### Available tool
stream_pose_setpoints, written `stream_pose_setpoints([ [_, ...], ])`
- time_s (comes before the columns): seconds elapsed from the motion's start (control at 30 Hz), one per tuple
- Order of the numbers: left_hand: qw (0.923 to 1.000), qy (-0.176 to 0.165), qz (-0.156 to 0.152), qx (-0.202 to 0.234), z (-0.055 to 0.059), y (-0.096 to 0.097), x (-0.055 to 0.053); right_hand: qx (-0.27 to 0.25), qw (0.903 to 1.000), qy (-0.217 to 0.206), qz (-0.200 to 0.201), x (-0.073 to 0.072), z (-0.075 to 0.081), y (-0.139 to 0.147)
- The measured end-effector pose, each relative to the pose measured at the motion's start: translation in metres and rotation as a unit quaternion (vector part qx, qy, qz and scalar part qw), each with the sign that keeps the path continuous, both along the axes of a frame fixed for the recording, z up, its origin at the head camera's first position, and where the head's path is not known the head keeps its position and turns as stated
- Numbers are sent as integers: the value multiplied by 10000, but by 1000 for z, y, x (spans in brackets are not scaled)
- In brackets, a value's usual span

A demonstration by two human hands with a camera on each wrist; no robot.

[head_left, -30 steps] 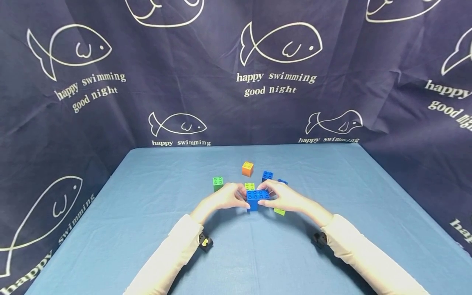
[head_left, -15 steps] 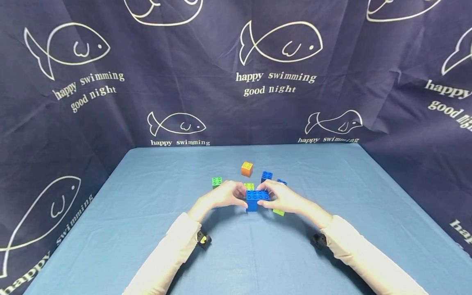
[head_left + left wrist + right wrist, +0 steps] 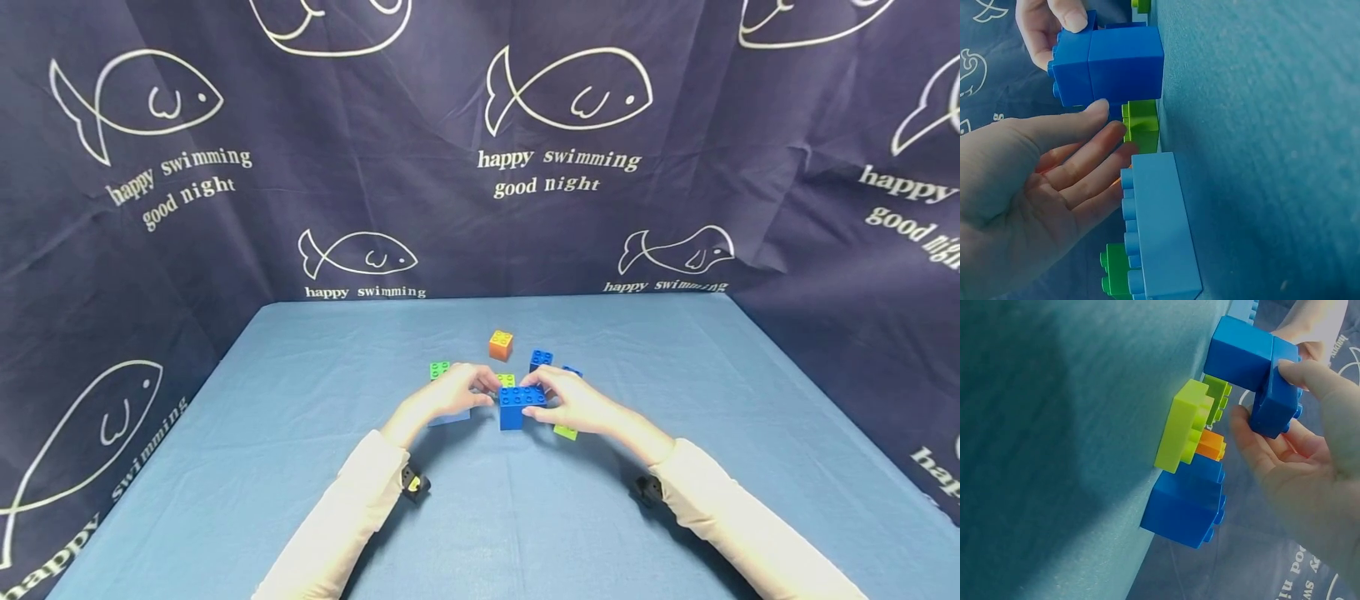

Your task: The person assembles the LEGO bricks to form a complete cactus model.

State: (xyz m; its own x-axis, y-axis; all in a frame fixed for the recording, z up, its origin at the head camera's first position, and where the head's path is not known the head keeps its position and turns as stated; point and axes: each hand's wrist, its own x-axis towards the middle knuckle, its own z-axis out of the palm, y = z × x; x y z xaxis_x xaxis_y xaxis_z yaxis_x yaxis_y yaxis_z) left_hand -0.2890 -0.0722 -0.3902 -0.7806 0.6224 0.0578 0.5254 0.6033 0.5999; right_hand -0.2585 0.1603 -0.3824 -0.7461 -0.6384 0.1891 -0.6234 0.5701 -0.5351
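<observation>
A long blue brick lies across a taller blue brick, its right end overhanging. My right hand pinches that overhanging end, thumb on the near side, as the right wrist view shows; its fingertips are partly hidden behind the brick. To the left, my left hand holds nothing; its fingers are spread and loosely bent in the left wrist view, the thumb tip close to the blue bricks. Below that hand lies a long light blue brick. Behind the blue pair sits a lime green brick.
A green brick stands left, partly behind the left hand. An orange brick sits farther back. Blue bricks and a second lime brick stand around the right hand. A blue cloth covers the table.
My left hand has let go of the blue bricks and drawn a little to the left, uncovering the light blue brick in the head view. The right hand keeps its hold.
</observation>
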Motion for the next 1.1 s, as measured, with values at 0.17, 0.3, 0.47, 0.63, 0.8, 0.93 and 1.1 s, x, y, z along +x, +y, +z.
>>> stream_pose_setpoints([
  [0.17,9998,54,140,88,-2,2,-4,-37,10000,45,-69,0,-1,0],
  [0.3,9991,115,334,244,-1,4,-7,-41,9999,35,-152,1,-1,0],
  [0.47,9981,140,423,414,-2,7,-11,-63,9998,15,-161,2,-1,1],
  [0.63,9977,247,456,441,-4,8,-14,-50,9999,-4,-153,1,-1,1],
  [0.8,9975,261,490,440,-7,10,-17,-34,9999,-13,-167,0,-2,1],
  [0.93,9975,273,483,426,-8,11,-19,5,9998,-30,-209,-1,-2,1],
  [1.1,9978,172,501,403,-9,12,-22,18,9998,-36,-191,0,-1,1],
])
